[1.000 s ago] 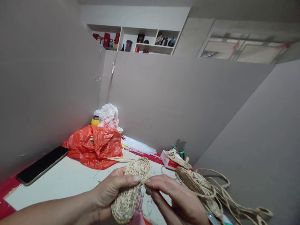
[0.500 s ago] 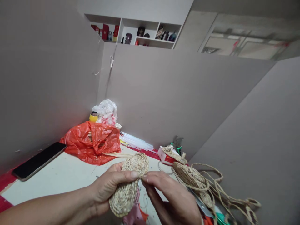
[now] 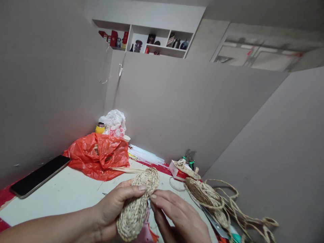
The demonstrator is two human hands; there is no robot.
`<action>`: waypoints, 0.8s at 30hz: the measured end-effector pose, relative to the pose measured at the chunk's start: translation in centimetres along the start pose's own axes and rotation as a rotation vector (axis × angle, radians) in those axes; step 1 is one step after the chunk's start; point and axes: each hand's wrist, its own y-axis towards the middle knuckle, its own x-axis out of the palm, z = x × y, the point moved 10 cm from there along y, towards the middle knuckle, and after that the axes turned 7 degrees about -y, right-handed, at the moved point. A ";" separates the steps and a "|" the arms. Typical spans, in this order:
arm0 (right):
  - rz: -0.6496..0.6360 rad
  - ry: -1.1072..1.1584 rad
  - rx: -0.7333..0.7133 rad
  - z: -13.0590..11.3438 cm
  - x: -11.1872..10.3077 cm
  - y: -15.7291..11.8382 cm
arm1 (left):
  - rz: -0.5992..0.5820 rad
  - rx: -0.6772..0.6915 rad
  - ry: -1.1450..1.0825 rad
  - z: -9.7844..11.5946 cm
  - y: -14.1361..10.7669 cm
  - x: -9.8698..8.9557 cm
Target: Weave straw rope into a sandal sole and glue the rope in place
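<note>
Left grip is closed firmly around the woven straw piece, thumb pressed across its narrowed middle and fingers tucked behind; right grip is bunched narrow at the piece's right edge, though whether its fingertips pinch a strand there cannot be told. By the look of it, the step in hand is close finger work along that edge, and the next move probably calls for a steady left hold while the right fingertips keep fine control at the same spot. Taken from the grips, the straw piece lies between them, tilted, inside the left one and touching or very nearly touching the right fingertips, held up over the tabletop. Beyond the piece and to its left sits the orange plastic bag, with pale strips running from it toward the piece's upper end; whether they join it is hidden. Pink cloth shows just below the piece, and a rope bundle lies well to its right.
</note>
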 end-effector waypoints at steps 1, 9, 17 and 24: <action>0.002 0.004 0.010 0.0 0.0 0.0 | 0.021 -0.002 -0.019 0.1 0.0 -0.2; -0.009 0.074 -0.087 -0.7 -0.2 -0.1 | 0.100 -0.132 -0.186 0.0 0.0 -1.0; 0.163 0.409 0.649 4.6 0.3 -1.6 | 0.078 0.087 0.032 1.8 -0.1 -0.7; 0.026 0.583 1.085 5.8 3.2 -3.9 | 0.004 0.253 0.280 3.2 -0.3 0.1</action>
